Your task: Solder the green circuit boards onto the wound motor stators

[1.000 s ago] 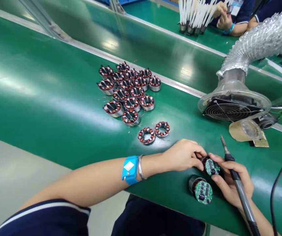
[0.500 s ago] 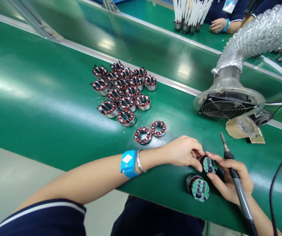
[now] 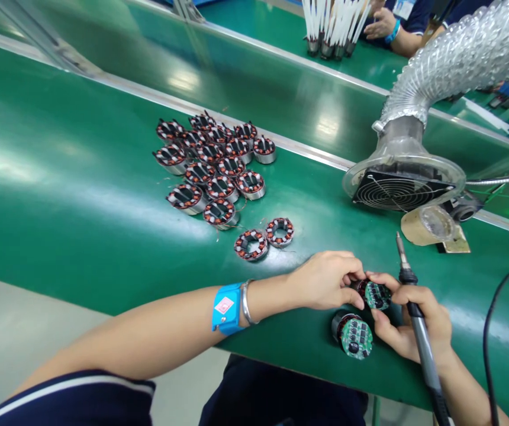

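Left hand [image 3: 329, 280], right hand [image 3: 414, 319] still on motor [image 3: 377, 295], co-worker's hand [image 3: 381, 25] raised

Your left hand [image 3: 328, 281] pinches a dark coil unit [image 3: 361, 287] by its side, and your right hand [image 3: 421, 319] touches its round green board [image 3: 377, 296] while also holding a soldering iron [image 3: 424, 349], tip pointing away from you. A second board-faced unit [image 3: 356, 337] rests just beside, on your green table [image 3: 90, 236]. Farther off stand clustered wound rings [image 3: 220, 187], two looser ones nearer you, and a fan hood [image 3: 404, 183] at right.
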A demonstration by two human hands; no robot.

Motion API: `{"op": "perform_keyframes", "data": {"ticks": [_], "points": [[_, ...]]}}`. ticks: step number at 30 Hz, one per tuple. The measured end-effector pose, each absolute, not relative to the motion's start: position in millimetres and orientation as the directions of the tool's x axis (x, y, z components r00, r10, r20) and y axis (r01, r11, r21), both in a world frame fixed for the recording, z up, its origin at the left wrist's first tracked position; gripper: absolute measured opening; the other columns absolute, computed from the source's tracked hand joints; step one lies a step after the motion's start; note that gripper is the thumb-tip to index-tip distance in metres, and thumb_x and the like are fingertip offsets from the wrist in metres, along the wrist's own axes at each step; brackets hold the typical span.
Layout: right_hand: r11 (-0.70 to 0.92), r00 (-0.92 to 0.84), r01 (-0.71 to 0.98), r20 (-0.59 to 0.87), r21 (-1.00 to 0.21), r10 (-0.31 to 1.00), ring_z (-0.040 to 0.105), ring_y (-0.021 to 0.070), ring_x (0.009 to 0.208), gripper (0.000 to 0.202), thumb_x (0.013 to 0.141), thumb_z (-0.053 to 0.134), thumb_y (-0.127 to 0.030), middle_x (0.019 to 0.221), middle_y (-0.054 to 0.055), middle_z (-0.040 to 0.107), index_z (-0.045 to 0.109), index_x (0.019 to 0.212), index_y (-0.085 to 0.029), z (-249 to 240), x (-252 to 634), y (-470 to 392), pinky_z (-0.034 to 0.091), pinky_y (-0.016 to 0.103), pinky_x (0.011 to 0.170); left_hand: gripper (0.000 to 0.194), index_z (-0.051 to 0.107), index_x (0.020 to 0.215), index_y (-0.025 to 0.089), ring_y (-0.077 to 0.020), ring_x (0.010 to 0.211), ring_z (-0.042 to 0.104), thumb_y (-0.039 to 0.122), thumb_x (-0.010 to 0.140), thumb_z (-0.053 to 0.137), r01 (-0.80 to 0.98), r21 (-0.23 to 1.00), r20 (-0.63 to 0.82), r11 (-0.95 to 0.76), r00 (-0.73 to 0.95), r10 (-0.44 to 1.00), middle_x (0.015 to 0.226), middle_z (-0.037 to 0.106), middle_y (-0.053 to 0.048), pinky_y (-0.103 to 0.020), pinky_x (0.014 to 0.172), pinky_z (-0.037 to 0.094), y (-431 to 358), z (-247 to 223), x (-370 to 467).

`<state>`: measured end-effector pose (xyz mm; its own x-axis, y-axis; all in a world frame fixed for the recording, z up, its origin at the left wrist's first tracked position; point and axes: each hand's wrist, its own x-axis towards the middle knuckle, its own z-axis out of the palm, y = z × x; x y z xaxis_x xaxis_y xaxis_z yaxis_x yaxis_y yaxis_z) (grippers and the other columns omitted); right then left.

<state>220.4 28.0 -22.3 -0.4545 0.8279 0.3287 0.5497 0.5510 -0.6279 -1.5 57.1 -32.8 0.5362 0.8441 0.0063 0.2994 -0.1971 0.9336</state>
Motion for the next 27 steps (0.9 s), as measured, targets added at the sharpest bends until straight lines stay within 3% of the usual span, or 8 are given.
{"op": "perform_keyframes", "data": {"ticks": [7,11,13,17,27], "points": [[0.596,-0.503,0.465,0.359,-0.655,0.787,0.071,0.0247,0.100,0.029,0.076,0.067,-0.014,0.113,0.012,0.070,0.046,0.093,-0.024,-23,221,32,0.060,0.032,0.079,0.030,0.062,0.101,0.015,-0.0205,0.085,0.062,0.027,0.076,0.072,0.443,0.856,0.027,-0.268,0.478,0.878,0.094,0.065,-0.005,-0.031,0.075,0.051,41,-23,7],[0.606,-0.498,0.464,0.375,-0.647,0.782,0.070,0.0249,0.103,0.032,0.076,0.067,-0.013,0.116,0.013,0.069,0.048,0.099,-0.023,-24,222,32,0.060,0.033,0.083,0.052,0.059,0.112,0.014,-0.0246,0.092,0.062,0.045,0.073,0.074,0.448,0.845,0.050,-0.292,0.478,0.877,0.100,0.065,-0.008,-0.037,0.084,0.051,39,-28,13],[0.613,-0.494,0.468,0.386,-0.636,0.779,0.069,0.0252,0.104,0.034,0.075,0.069,-0.014,0.118,0.014,0.069,0.049,0.102,-0.022,-24,221,31,0.060,0.034,0.085,0.051,0.061,0.111,0.015,-0.0243,0.092,0.063,0.048,0.074,0.073,0.443,0.839,0.061,-0.316,0.501,0.863,0.098,0.066,-0.008,-0.037,0.084,0.051,40,-31,15],[0.631,-0.501,0.433,0.410,-0.644,0.762,0.067,0.0264,0.110,0.035,0.076,0.070,-0.013,0.118,0.014,0.069,0.050,0.105,-0.022,-24,219,30,0.058,0.037,0.092,0.037,0.063,0.107,0.015,-0.0237,0.091,0.063,0.035,0.076,0.068,0.427,0.834,0.107,-0.350,0.498,0.861,0.096,0.068,-0.007,-0.037,0.085,0.051,41,-34,17],[0.589,-0.501,0.477,0.349,-0.652,0.792,0.068,0.0237,0.108,0.027,0.078,0.069,-0.011,0.113,0.009,0.071,0.052,0.096,-0.023,-17,215,26,0.058,0.031,0.092,0.035,0.064,0.105,0.014,-0.0217,0.084,0.062,0.028,0.072,0.065,0.417,0.851,0.096,-0.321,0.476,0.874,0.094,0.068,-0.007,-0.036,0.081,0.052,39,-31,18]]}}
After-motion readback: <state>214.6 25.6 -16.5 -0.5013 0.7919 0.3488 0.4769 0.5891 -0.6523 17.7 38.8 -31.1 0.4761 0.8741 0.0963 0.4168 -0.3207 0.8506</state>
